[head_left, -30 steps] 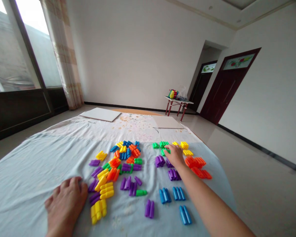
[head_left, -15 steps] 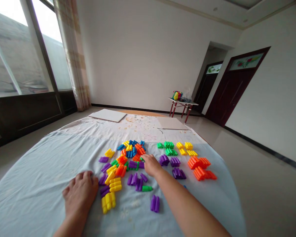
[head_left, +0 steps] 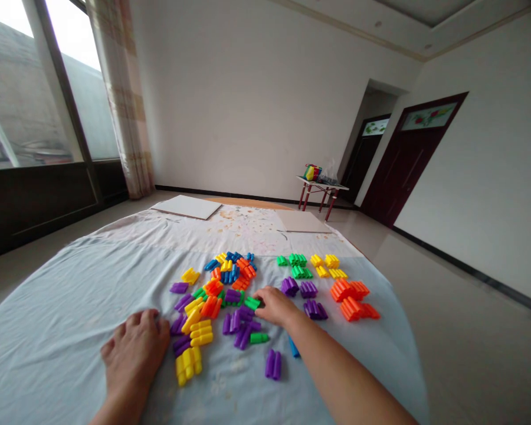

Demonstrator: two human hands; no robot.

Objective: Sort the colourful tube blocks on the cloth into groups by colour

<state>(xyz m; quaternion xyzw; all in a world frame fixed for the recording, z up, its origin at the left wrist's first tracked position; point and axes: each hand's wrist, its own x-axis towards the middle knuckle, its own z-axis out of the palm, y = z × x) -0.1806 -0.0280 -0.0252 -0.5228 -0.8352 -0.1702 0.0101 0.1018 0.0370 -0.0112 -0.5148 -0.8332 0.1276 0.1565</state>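
Note:
My right hand point(head_left: 272, 304) is closed at the fingertips on a green bullet-shaped plastic block point(head_left: 252, 303), at the right edge of a mixed heap. Just below it lie purple blocks point(head_left: 234, 322) and another green block point(head_left: 259, 337). My left hand point(head_left: 137, 348) rests on the cloth with its fingers apart and slightly bent, holding nothing. Close to its right side are yellow blocks point(head_left: 188, 365) and dark purple blocks point(head_left: 182, 345). Orange blocks point(head_left: 211, 307) and blue blocks point(head_left: 230, 275) fill the heap farther up.
Right of the heap, separate groups of green point(head_left: 298, 260), yellow point(head_left: 331, 261), purple point(head_left: 308, 289) and orange blocks point(head_left: 349, 289) lie on the light blue tablecloth point(head_left: 92, 283). A purple pair point(head_left: 273, 365) sits nearer me. Two flat boards point(head_left: 188, 206) lie at the far end.
My right hand has come slightly nearer to me, bringing the green block out beside the heap. Some purple blocks beneath it have shifted. The view has turned a little, and my left hand stays on the cloth.

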